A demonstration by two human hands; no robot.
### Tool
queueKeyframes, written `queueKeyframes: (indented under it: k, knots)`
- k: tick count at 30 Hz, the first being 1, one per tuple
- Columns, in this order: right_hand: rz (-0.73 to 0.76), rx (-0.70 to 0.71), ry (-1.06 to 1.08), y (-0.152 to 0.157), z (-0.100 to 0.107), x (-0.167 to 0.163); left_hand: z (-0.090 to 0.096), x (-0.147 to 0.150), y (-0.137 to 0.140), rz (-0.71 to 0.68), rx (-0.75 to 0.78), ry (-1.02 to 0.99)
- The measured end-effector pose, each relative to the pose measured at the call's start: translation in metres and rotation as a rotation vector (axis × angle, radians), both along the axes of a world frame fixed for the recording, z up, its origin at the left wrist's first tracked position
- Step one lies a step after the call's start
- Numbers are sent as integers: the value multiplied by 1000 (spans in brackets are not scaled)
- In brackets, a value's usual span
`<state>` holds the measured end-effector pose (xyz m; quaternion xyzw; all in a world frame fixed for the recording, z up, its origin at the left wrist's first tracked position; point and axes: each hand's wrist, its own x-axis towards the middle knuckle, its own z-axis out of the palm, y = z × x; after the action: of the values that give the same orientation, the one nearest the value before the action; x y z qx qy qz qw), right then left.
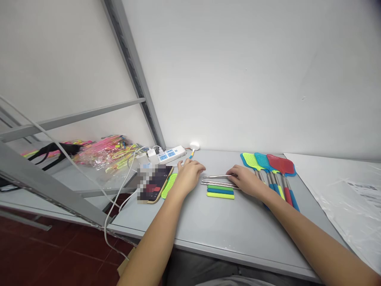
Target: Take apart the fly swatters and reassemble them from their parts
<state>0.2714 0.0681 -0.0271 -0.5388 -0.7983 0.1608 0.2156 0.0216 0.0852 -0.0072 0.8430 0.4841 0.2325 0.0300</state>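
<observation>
My right hand (242,179) pinches a thin metal rod (216,176) near its right end, its fingers closed. Just below that rod, more metal rods (216,183) lie side by side, partly covered by the same hand. My left hand (189,174) is above the table by the rod's left end, its fingers bent and apart, with nothing visible in them. In front of the rods lie a green handle sleeve (220,187), a blue one (220,190) and a yellow-green one (220,196). A yellow-green perforated swatter head (169,186) is partly hidden behind my left forearm.
Several fly swatters with red (280,164), blue and yellow-green heads lie right of my right hand. A phone (154,184) and a power strip (171,155) sit at left, with white cables. White plastic sheeting (336,186) covers the right side. A metal frame post (133,67) rises at left.
</observation>
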Motion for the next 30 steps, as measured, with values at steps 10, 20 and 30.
queueKeyframes:
  k: [10, 20, 30]
  knots:
    - [3, -32, -22, -1, -3, 3, -8, 1, 1, 1, -13, 36]
    - [18, -39, -13, -3, -1, 2, -7, 4, 0, -29, -33, 44]
    - [28, -51, -32, -7, 3, 3, -10, 10, -4, -116, -80, 74]
